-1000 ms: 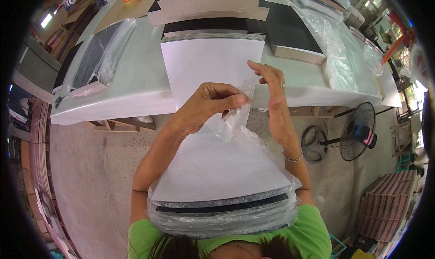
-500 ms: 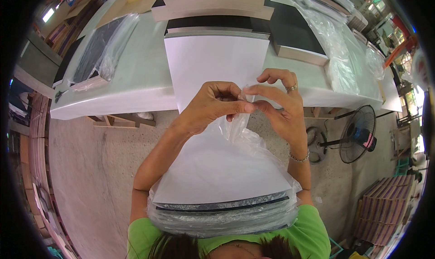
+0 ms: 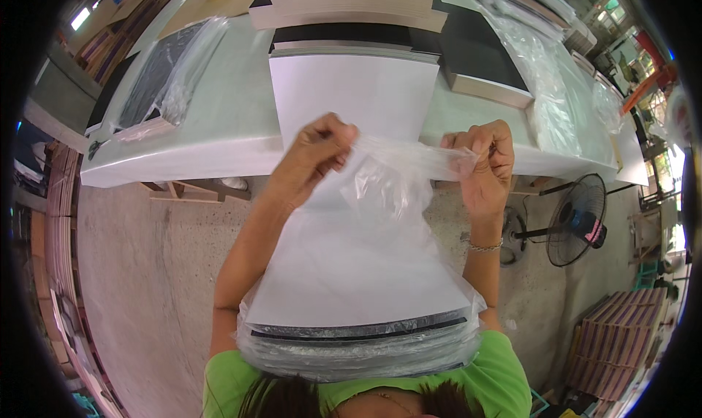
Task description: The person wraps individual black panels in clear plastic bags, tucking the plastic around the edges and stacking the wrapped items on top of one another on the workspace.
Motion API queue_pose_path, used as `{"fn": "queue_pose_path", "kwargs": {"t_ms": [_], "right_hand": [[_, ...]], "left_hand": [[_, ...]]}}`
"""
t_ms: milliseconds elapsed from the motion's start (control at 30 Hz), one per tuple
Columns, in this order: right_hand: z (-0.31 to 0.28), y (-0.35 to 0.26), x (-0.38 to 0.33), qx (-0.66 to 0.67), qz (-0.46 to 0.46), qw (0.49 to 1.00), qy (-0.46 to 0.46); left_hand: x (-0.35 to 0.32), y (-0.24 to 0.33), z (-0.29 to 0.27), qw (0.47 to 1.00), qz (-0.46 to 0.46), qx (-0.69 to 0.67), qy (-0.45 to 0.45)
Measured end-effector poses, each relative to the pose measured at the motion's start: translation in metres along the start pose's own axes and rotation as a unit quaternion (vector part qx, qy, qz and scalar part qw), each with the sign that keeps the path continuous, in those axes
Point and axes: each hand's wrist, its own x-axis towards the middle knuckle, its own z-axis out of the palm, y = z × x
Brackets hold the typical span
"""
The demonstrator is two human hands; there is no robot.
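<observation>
A clear plastic bag (image 3: 387, 187) is stretched between my two hands, its mouth pulled wide. My left hand (image 3: 316, 155) pinches one corner of the mouth, and my right hand (image 3: 482, 162) grips the opposite corner. The bag surrounds a stack of white sheets (image 3: 358, 279) resting against my body; dark layers show along the stack's near edge, under wrinkled plastic. Just beyond my hands, white sheets (image 3: 351, 89) hang over the table's front edge, below black boards (image 3: 344, 35).
The table (image 3: 183, 151) has a white cover. On it lie a bagged black panel (image 3: 157, 81) at left, a thick black-topped stack (image 3: 486, 52) at right, and loose plastic film (image 3: 552, 103). A standing fan (image 3: 578, 219) is at right, near slatted stacks (image 3: 618, 341).
My hands were close together, fingering the gathered plastic. They have moved apart, left and right, and the bag's mouth is now spread between them.
</observation>
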Motion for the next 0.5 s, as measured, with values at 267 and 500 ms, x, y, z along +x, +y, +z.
{"fn": "queue_pose_path", "kwargs": {"t_ms": [267,500], "right_hand": [[0.034,0.014,0.005,-0.243,0.142,0.957,0.076],[-0.023,0.01,0.0,-0.016,0.372,0.892,-0.258]], "left_hand": [[0.0,-0.01,0.036,0.748,0.405,0.521,0.066],[0.001,-0.009,0.007,0.995,0.005,-0.04,-0.087]]}}
